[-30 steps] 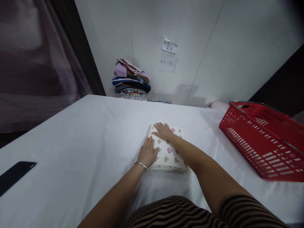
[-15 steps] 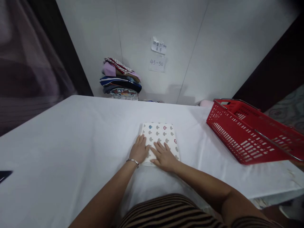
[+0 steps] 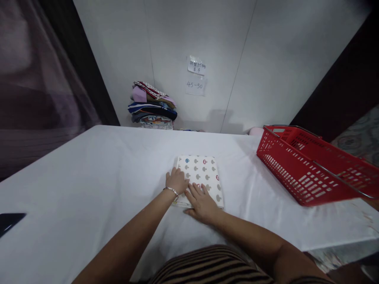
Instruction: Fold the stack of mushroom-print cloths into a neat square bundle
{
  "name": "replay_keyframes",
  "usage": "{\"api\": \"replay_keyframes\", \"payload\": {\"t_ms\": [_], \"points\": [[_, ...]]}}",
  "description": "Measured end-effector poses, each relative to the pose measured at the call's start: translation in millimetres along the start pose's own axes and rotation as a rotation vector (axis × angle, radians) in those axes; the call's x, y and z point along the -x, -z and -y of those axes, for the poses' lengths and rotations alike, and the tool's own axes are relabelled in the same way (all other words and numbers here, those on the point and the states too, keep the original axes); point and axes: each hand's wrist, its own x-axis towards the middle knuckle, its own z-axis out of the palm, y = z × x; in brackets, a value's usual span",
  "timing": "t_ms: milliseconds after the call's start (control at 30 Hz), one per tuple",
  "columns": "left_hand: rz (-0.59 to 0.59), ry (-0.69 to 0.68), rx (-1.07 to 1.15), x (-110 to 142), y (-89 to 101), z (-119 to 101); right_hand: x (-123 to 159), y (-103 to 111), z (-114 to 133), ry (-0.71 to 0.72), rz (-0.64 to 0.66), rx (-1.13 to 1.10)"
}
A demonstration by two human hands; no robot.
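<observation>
A folded white cloth printed with grey mushrooms and a few red and blue ones lies flat in the middle of the table. My left hand, with a silver bracelet at the wrist, rests on its left edge, fingers apart and slightly bent. Across the near part of the cloth lies my right hand, palm down with the fingers spread. Neither hand grips the cloth; both press on it from above. The layers at its near edge show only in part.
A red plastic basket with metal handles stands on the white-covered table at the right. A dark flat object lies at the left edge. Beyond the far edge rises a pile of folded fabrics against the wall, near two paper notes.
My right hand has slid from the cloth's far part to its near edge, uncovering the far print. My left hand stays at the left edge, its fingers now more bent. The view has shifted.
</observation>
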Motion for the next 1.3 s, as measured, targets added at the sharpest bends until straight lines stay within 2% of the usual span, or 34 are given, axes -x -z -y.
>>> {"api": "replay_keyframes", "payload": {"t_ms": [133,300,467,567,633,700,833,933,1067,1133,1233,1300], "points": [[-0.107,-0.145,0.032,-34.4,1.7,-12.8,-1.5,3.8,1.1,-0.014,-0.005,-0.008],[0.002,-0.011,0.073,-61.9,-21.1,7.4,2.0,4.0,4.2,-0.010,0.011,-0.039],[-0.018,-0.024,0.072,-63.6,-31.5,15.8,5.3,14.3,-0.2,0.012,0.088,-0.179],[-0.032,-0.027,0.064,-63.0,-31.8,14.1,-10.6,32.7,-25.2,-0.001,0.100,-0.293],[-0.043,-0.033,0.066,-63.2,-32.0,13.7,-29.9,43.5,-52.3,-0.148,-0.016,-0.259],[-0.048,-0.032,0.075,-63.5,-32.7,14.4,-50.0,46.7,-82.5,-0.312,-0.078,-0.198],[-0.042,-0.039,0.096,-64.3,-35.4,17.4,-71.7,27.9,-130.3,-0.516,-0.031,-0.162],[-0.031,-0.047,0.113,-65.0,-36.9,18.2,-73.0,11.0,-145.3,-0.527,-0.038,-0.180],[-0.031,-0.041,0.143,-65.1,-34.2,17.2,-68.1,5.2,-145.0,-0.502,-0.089,-0.240],[-0.056,-0.045,0.189,-63.5,-29.6,18.3,-59.2,5.0,-138.3,-0.555,-0.157,-0.335],[-0.148,0.004,0.284,-56.5,-19.4,25.1,-32.8,3.3,-121.9,-0.723,-0.282,-0.618],[-0.168,0.128,0.341,-48.6,-13.1,32.4,-9.2,2.8,-109.7,-0.786,-0.337,-0.897]]}}
